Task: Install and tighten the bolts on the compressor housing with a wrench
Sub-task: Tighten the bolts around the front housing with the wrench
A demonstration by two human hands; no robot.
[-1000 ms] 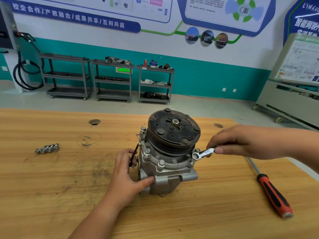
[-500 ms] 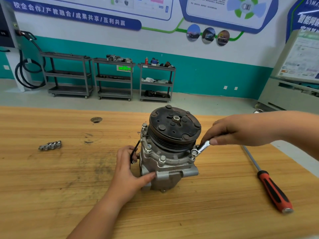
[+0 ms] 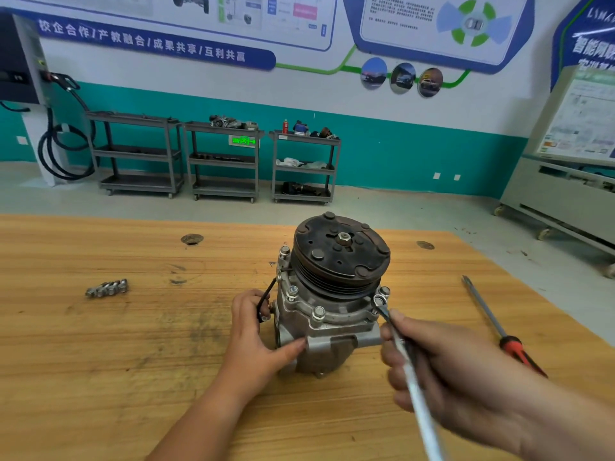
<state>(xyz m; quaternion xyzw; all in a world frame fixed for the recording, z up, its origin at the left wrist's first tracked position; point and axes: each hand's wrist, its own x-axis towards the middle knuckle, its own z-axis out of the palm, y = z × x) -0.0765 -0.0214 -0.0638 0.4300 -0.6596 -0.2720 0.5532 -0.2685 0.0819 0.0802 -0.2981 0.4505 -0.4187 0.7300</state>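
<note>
Fingers (image 3: 388,356) of the right hand (image 3: 449,371) are gripping a slim silver wrench (image 3: 420,410) on a housing bolt (image 3: 378,299); left hand (image 3: 263,337) is clasping the grey metal compressor (image 3: 332,347).

The left hand (image 3: 256,331) is bare, with a short, plain thumbnail, and the left forearm (image 3: 199,420) is bare as well. The right hand (image 3: 432,367) and right wrist (image 3: 532,424) are bare too, slightly blurred.

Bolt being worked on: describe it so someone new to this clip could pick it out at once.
On the wooden workbench stands the compressor, pulley up. Several bolts ring its housing flange; this bolt is at the right edge, nearest the right hand. It alone sits inside the wrench ring.
</note>
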